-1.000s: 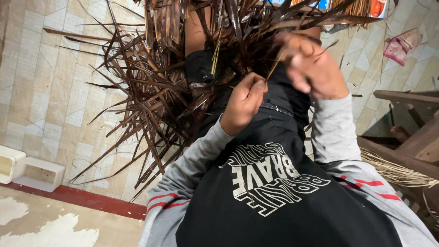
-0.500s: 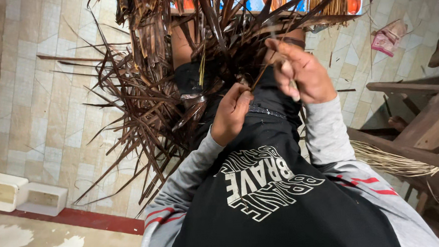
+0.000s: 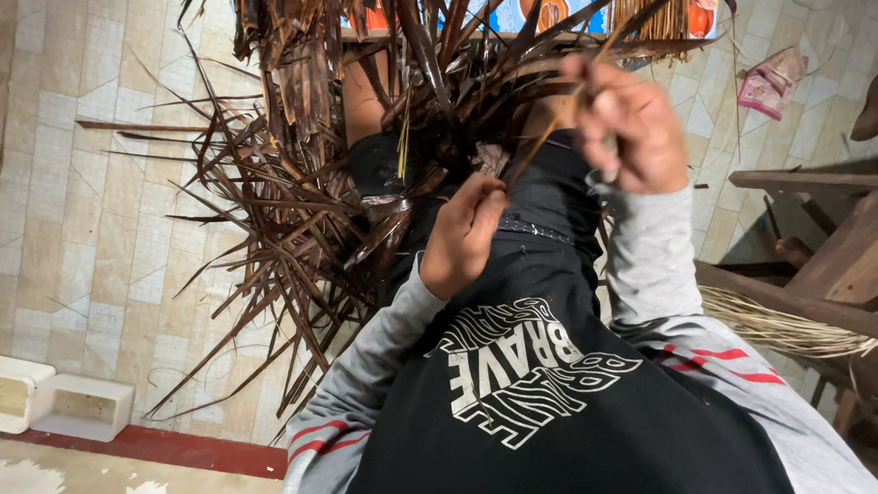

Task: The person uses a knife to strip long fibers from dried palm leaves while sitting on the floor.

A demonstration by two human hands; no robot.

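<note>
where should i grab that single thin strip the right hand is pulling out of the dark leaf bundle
Grip the thin strip near its upper free end, where the right hand pinches it, coming from the right side. Lower down it runs into the tangled dark leaf bundle beside the left hand, where strips cross and crowd any grip.

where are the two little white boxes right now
In the head view, the two white boxes sit at the lower left on the tiled floor, beside a red strip, left of the dried brown leaf bundle.
</note>
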